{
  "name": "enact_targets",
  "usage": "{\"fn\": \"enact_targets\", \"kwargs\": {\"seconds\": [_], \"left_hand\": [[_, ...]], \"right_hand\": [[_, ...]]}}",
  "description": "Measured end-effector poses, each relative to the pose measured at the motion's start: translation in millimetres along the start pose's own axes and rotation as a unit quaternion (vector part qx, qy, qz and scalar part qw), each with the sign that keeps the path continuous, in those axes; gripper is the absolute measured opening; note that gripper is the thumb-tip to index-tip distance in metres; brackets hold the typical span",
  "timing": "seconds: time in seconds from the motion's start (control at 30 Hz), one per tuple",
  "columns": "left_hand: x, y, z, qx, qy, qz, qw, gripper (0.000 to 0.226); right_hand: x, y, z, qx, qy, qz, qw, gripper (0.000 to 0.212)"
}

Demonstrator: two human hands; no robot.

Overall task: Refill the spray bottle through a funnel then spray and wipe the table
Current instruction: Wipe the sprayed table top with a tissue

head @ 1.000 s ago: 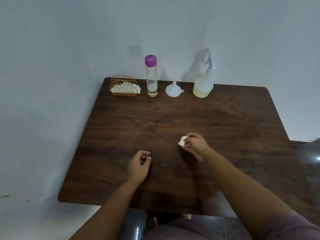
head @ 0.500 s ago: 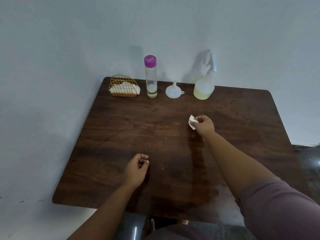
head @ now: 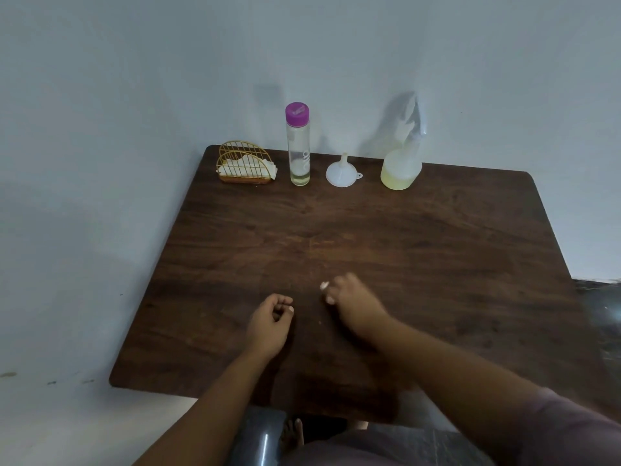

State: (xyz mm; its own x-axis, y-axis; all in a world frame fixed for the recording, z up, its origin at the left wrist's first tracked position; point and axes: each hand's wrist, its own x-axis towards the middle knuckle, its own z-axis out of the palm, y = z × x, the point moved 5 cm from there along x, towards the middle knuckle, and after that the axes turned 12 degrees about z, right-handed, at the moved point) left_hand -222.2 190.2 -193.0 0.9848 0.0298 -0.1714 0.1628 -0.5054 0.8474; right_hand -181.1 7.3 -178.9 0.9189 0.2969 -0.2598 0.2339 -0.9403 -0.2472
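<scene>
My right hand (head: 353, 304) grips a small crumpled white tissue (head: 324, 286) against the dark wooden table (head: 437, 257), near its front middle. Only a corner of the tissue shows past my fingers. My left hand (head: 270, 319) rests on the table just to the left, fingers loosely curled, holding nothing. Along the back edge stand a clear spray bottle (head: 401, 163) with yellowish liquid in its base, a white funnel (head: 342, 173) turned mouth-down, and a tall clear bottle (head: 298, 144) with a purple cap.
A gold wire napkin holder (head: 245, 163) with white napkins sits at the back left corner. The table stands against a pale wall at the back and left. Dark floor shows past the right edge.
My right hand has drawn the tissue back from the table's middle toward the front, close to my left hand. The left hand has stayed in place.
</scene>
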Motion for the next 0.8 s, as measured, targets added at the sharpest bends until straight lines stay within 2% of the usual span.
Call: {"fn": "enact_targets", "kwargs": {"seconds": [0.07,0.13,0.23,0.33,0.4,0.47,0.57,0.67,0.7,0.73,0.8], "left_hand": [[-1.3,0.3,0.3,0.004,-0.002,0.004,1.0,0.01],[-3.1,0.9,-0.2,0.007,-0.005,0.007,1.0,0.01],[-5.9,1.0,-3.5,0.008,-0.009,0.01,1.0,0.009],[-10.7,-1.6,-6.9,0.004,-0.014,0.01,1.0,0.008],[-15.4,-3.5,-8.3,0.009,-0.019,0.006,1.0,0.008],[-18.7,-5.3,-10.1,0.016,-0.022,0.007,1.0,0.007],[-21.3,-6.2,-14.1,0.023,-0.019,0.011,0.999,0.008],[-23.6,-7.9,-19.9,0.022,-0.019,0.014,0.999,0.009],[-24.3,-8.6,-22.4,0.018,-0.02,0.013,1.0,0.009],[-25.0,-10.0,-25.4,0.013,-0.02,0.013,1.0,0.009],[-26.5,-14.3,-32.3,0.007,-0.012,0.012,1.0,0.008]], "right_hand": [[-34.1,-45.8,20.4,0.012,-0.037,-0.106,0.994,0.034],[-44.3,-60.7,24.7,0.06,-0.054,-0.126,0.989,0.029],[-18.1,-17.4,14.1,0.109,-0.002,0.01,0.994,0.034],[-0.6,43.5,-12.8,0.078,0.077,0.168,0.98,0.035],[-4.1,49.8,-17.1,0.045,0.08,0.197,0.976,0.029],[-16.8,22.9,-6.0,0.007,0.052,0.139,0.989,0.028],[-51.5,-42.9,26.9,-0.004,0.014,0.002,1.0,0.033],[-92.5,-110.2,46.0,-0.005,-0.047,-0.183,0.982,0.03],[-98.2,-120.0,46.2,0.011,-0.052,-0.22,0.974,0.028],[-98.1,-121.0,39.5,0.054,-0.041,-0.224,0.972,0.026],[-77.0,-97.0,22.0,0.161,0.005,-0.136,0.977,0.016]]}}
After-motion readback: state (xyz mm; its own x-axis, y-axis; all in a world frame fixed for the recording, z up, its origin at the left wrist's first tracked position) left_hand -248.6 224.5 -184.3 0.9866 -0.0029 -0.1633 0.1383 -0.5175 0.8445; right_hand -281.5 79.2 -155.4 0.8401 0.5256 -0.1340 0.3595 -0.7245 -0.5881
